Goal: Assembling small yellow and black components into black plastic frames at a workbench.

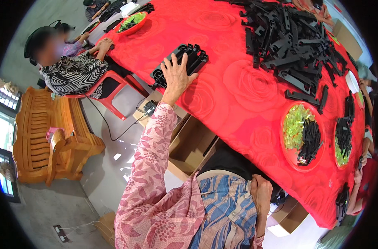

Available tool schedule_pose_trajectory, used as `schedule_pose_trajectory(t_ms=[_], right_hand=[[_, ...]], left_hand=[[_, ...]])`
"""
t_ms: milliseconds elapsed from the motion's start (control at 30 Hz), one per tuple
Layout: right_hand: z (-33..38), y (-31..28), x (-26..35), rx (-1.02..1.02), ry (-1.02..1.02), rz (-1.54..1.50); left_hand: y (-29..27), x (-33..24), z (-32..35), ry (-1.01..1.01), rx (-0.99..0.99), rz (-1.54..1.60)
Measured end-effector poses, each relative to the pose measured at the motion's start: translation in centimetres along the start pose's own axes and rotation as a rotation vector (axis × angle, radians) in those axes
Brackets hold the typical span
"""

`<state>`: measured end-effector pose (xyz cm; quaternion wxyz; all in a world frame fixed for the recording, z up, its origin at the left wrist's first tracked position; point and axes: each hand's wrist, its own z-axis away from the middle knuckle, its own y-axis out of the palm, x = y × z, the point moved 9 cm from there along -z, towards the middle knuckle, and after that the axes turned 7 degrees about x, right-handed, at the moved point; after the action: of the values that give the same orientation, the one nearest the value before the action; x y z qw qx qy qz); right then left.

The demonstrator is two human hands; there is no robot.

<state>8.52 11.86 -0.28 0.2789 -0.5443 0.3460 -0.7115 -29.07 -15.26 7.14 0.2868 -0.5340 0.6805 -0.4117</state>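
My left hand [177, 76] reaches far forward to the near-left edge of the red rose-patterned table [234, 95]. Its fingers are spread over and curled onto a stack of black plastic frame parts [189, 56] lying at that edge. My left sleeve is pink with a leaf print. My right hand [261, 193] rests low by my lap against the table's near edge, fingers closed in a fist; nothing shows in it.
A big heap of black plastic parts [295, 41] covers the far right of the table. Red plates [289, 155] [337, 164] hold green and black pieces; another plate [131, 24] lies far left. A seated person in a striped top [73, 72], a wooden bench [43, 133], cardboard boxes [189, 145].
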Motion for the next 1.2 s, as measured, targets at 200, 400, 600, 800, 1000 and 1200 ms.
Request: schedule_pose_trajectory(t_ms=[200, 400, 600, 800, 1000, 1200], right_hand=[[0.4, -0.1, -0.7, -0.005, 0.044, 0.007], [0.1, 0.3, -0.5, 0.002, -0.001, 0.072], [0.2, 0.6, 0.3, -0.004, -0.046, 0.092], [0.5, 0.5, -0.2, -0.013, 0.004, 0.093], [0.1, 0.1, -0.5, -0.012, -0.008, 0.072], [-0.1, 0.2, -1.1, -0.011, -0.033, 0.023]], left_hand=[[0.3, -1.1, -0.1, -0.065, 0.07, 0.002], [-5.3, -6.9, 2.0, 0.103, -0.093, 0.223], [-2.6, -12.8, 4.4, 0.187, -0.065, 0.566], [-3.5, -16.8, 8.1, 0.26, 0.031, 0.697], [-1.6, -16.7, 5.5, 0.202, 0.278, 0.686], [5.0, -19.0, -6.0, 0.189, 0.419, 0.775]])
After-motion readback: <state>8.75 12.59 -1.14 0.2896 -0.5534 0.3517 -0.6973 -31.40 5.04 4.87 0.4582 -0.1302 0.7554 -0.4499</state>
